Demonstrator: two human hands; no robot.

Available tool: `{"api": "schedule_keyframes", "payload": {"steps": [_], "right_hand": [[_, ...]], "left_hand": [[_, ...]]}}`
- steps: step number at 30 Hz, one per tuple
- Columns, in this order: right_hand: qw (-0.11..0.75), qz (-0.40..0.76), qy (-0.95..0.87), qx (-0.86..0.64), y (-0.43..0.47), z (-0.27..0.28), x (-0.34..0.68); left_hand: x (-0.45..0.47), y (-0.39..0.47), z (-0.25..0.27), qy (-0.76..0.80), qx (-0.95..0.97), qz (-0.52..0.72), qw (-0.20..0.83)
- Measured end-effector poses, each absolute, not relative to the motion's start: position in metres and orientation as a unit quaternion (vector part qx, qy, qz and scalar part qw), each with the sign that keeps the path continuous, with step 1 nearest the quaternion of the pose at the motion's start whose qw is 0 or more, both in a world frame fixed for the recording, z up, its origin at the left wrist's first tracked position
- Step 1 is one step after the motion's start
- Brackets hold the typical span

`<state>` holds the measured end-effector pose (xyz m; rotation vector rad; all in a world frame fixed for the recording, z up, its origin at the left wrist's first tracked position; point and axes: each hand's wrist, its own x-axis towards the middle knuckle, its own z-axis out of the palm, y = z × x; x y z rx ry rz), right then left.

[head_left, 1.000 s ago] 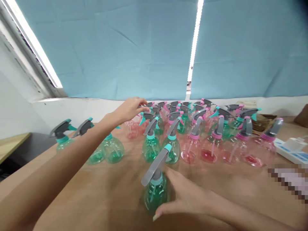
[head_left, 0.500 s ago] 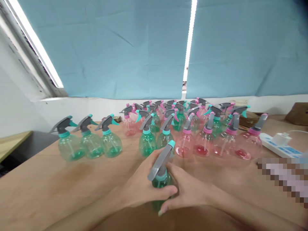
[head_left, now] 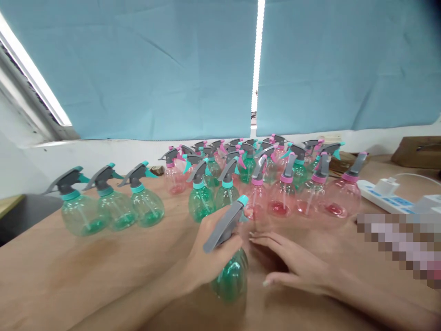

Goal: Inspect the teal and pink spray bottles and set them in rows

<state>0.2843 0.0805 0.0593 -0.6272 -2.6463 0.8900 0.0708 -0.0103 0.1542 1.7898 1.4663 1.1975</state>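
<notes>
My left hand [head_left: 210,255] is wrapped around the neck of a green spray bottle [head_left: 230,278] in front of me. The grey trigger head with its turquoise nozzle rises above my fingers. The bottle stands nearly upright, close to my body. To its right, my right hand [head_left: 294,262] is apart from it, fingers stretched and thumb spread, holding nothing. Just beyond my left hand is a green spray bottle [head_left: 202,202], with a row of pink spray bottles [head_left: 281,197] to the right.
Three green spray bottles, the nearest one to the middle [head_left: 147,207], stand at the left. Behind the front row crowd several more pink and green ones. A white power strip [head_left: 379,195] and a brown bag-like object [head_left: 418,151] lie to the right. A blue curtain [head_left: 165,69] hangs behind.
My right hand has let go of the bottle and moved right, opening. My left hand has closed around the bottle's neck. The view has shifted slightly to the right.
</notes>
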Motion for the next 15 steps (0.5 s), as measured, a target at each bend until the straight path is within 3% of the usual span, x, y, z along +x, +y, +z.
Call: {"api": "schedule_keyframes", "payload": {"steps": [15], "right_hand": [[0.111, 0.272, -0.916, -0.273, 0.089, 0.038, 0.301]], "left_hand": [[0.049, 0.006, 0.164, 0.562, 0.66, 0.425, 0.262]]}}
